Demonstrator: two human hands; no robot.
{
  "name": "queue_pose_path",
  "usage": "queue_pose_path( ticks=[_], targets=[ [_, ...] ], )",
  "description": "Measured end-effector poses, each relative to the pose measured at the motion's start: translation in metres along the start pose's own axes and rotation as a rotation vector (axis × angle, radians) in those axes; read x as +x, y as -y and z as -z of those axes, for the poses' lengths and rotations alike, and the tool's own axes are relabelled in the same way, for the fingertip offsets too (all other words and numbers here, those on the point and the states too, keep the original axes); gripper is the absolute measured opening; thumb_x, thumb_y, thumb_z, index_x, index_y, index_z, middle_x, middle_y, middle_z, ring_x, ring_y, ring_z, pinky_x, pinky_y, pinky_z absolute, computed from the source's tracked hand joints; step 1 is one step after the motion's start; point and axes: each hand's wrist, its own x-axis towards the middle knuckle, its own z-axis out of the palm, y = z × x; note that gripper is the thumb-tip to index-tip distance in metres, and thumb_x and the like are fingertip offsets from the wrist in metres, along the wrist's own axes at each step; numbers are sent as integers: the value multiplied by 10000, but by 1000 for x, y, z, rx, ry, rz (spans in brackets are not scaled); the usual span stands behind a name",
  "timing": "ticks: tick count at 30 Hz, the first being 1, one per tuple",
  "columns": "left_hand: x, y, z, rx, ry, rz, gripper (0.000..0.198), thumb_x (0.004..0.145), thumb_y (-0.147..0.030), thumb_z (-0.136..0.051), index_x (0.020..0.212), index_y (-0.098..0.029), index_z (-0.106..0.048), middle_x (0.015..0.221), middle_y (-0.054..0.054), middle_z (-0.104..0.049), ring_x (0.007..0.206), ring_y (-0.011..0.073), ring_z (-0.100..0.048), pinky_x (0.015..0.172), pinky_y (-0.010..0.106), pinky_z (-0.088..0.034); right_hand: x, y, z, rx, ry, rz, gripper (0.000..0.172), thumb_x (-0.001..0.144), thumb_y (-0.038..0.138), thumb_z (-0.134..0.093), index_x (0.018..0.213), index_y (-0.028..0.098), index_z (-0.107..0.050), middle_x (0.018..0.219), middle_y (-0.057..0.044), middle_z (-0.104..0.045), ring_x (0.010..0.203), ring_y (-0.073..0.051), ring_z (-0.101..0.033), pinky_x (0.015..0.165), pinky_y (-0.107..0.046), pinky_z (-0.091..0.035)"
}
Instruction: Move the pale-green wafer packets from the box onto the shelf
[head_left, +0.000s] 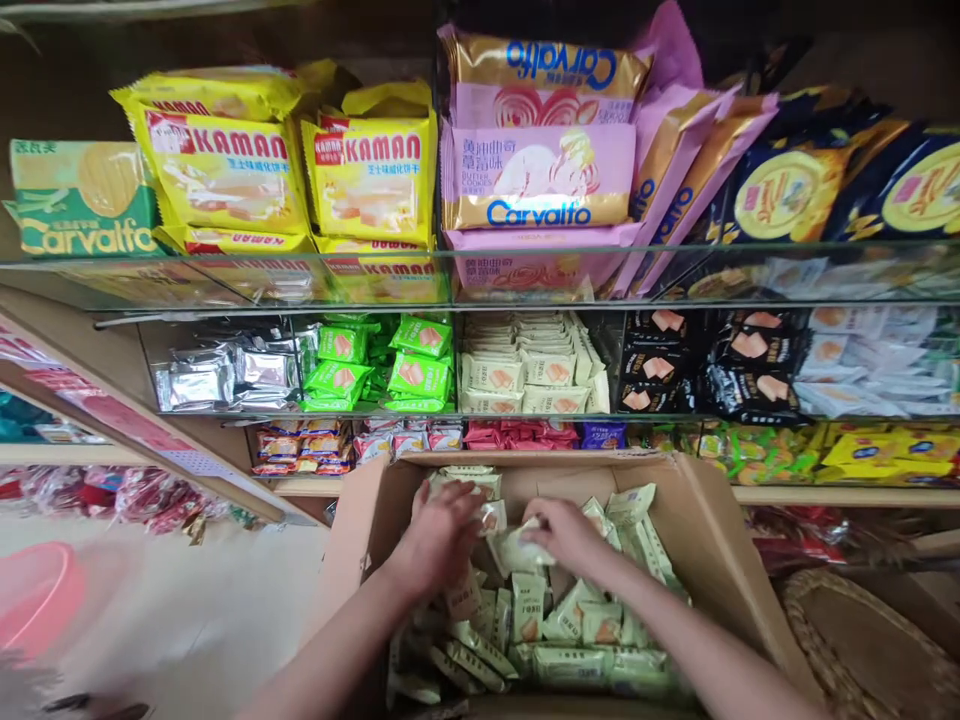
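Note:
An open cardboard box (720, 540) stands in front of me, filled with small pale-green snack packets (529, 605). Over its middle, my right hand (566, 535) pinches one pale snack packet (517, 548) between thumb and fingers. At the box's left side, my left hand (442, 530) has its fingers curled around a snack packet (491, 517), partly hidden and blurred. Similar packets stand in rows in a shelf compartment (525, 372) just beyond the box.
A glass ledge (375, 280) fronts the upper shelf of yellow KAMAN packs (225, 170) and pink Carvalfo packs (540, 175). Silver packets (225, 375), green packets (337, 365) and black packets (750, 360) flank the pale ones. A pink basin (37, 600) lies left, a wicker basket (817, 640) right.

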Motion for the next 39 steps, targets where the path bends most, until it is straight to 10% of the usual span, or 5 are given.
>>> queue_pose_path(
  ticks=[5,9,19,27,39],
  targets=[
    [9,-18,3,-624,-78,65,410,791,-297,-502,1181,-175,-460,1161,109,-548,1069,220,-488,904,363,-371,-22,6,50,326,-138,38,186,735,367,-530,780,187,-543,578,50,-478,525,-105,-426,488,-212,-306],
    [22,-33,-8,-1074,36,188,438,712,-355,-611,1082,-137,-524,878,63,-635,769,165,-577,691,275,-446,-33,13,46,562,-141,52,204,708,363,-575,793,179,-546,559,59,-450,506,-88,-390,468,-200,-302],
    [21,-35,-24,-1395,-79,313,345,652,-367,-675,910,-138,-653,726,13,-647,686,137,-556,668,256,-413,-29,16,20,884,-408,-47,270,674,400,-617,578,176,-502,524,56,-442,508,-84,-401,485,-200,-330],
    [17,-31,-26,-1479,-81,333,386,677,-381,-654,975,-138,-616,750,29,-670,731,171,-591,709,296,-444,-27,15,14,936,-139,-39,242,680,372,-635,808,178,-566,722,11,-593,568,-105,-515,539,-237,-441],
    [14,-34,-19,-1727,106,432,301,729,-287,-625,993,-170,-537,893,58,-665,794,183,-641,711,282,-487,-40,24,27,493,-645,107,118,724,306,-600,765,201,-568,715,-25,-610,619,-163,-565,588,-309,-474]
  ],
)
